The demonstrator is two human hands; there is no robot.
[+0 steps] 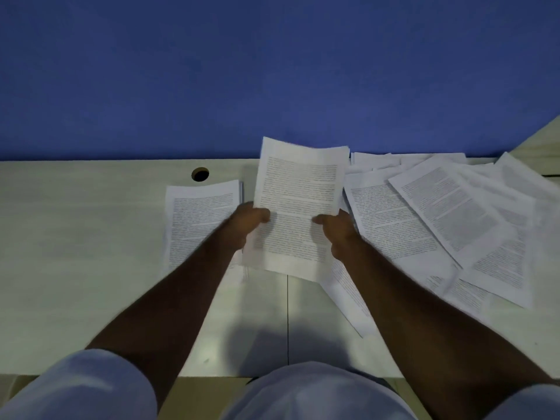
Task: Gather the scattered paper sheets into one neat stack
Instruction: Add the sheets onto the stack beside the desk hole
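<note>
Hands-held sheaf (298,207), lengthwise away

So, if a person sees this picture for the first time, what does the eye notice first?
First, the bundle of sheets held up in the middle, the left hand and the right hand gripping its two sides. Next, the loose sheets fanned over each other on the right of the desk, and a smaller pile lying on the left. Behind all stands a blue wall.
</note>
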